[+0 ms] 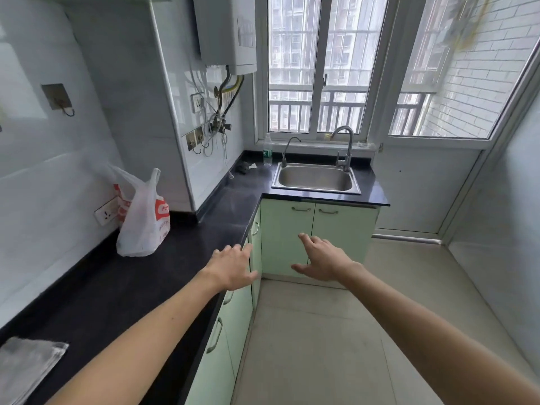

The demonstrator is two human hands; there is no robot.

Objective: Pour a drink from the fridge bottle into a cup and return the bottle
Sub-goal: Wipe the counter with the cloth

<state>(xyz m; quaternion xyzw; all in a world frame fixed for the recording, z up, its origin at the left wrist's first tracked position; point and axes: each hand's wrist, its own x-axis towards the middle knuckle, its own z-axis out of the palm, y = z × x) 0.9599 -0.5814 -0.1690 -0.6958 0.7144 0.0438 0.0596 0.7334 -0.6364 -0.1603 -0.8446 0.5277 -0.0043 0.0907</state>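
Both my arms reach forward over the kitchen floor. My left hand (232, 267) hovers palm down at the edge of the black counter (140, 276), fingers spread and holding nothing. My right hand (320, 260) is stretched out in front of the green cabinet doors (315, 238), fingers straight and empty. A clear plastic bottle (267, 150) with a green label stands upright on the counter to the left of the sink, far from both hands. No fridge and no cup are in view.
A steel sink (315, 178) with two taps sits under the window. A white and red plastic bag (144, 217) stands on the counter at the left wall. A grey cloth (26, 366) lies at the near left. Tiled floor (321, 346) spreads ahead and right.
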